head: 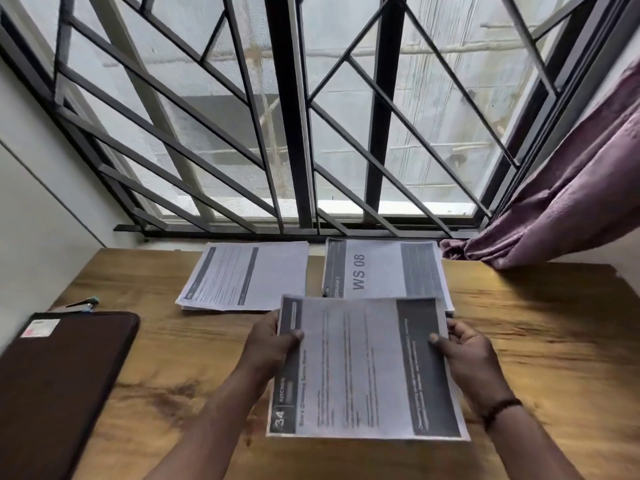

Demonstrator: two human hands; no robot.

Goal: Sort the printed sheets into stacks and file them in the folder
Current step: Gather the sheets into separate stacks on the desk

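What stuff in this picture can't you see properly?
All in the head view:
- Small print on the held sheets: blurred.
- Near edge of the WS 08 stack: covered by the held sheets.
- Dark folder: cut off by the left edge.
- Pens: too small to tell.

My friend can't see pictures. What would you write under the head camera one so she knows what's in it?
Two hands, left and right, hold a printed sheet above a wooden table. Two paper stacks lie beyond it near a barred window: a left stack and a right stack marked "WS 08". A dark folder lies at the left.
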